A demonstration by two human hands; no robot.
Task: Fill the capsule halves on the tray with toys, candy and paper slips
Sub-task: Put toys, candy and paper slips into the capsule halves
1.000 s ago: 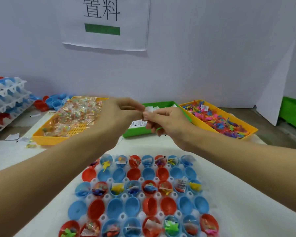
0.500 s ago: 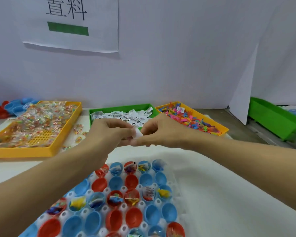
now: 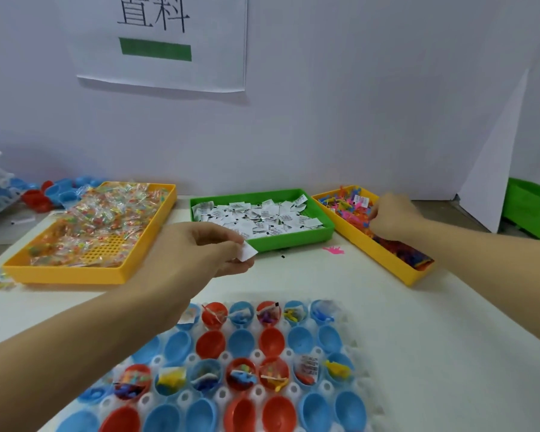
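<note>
1. Your left hand point(image 3: 200, 254) pinches a small white paper slip point(image 3: 248, 252) between thumb and fingertips; the slip pokes out toward 3 o'clock, just in front of the green plastic tray of white paper slips point(image 3: 281, 241).
2. The white moulded tray of red and blue capsule halves point(image 3: 360, 374) lies at 6 o'clock from that pinch, near and below it. The empty halves in the row behind the front filled row sit closest, so the left hand looks better placed for the drop.
3. Your right hand point(image 3: 390, 215) rests curled in the yellow plastic tray of small coloured toys point(image 3: 387, 257), at 2 o'clock from the slip; whether it holds a toy, I cannot tell.
4. The yellow plastic tray of wrapped candy point(image 3: 66, 274) sits at 9 o'clock.
</note>
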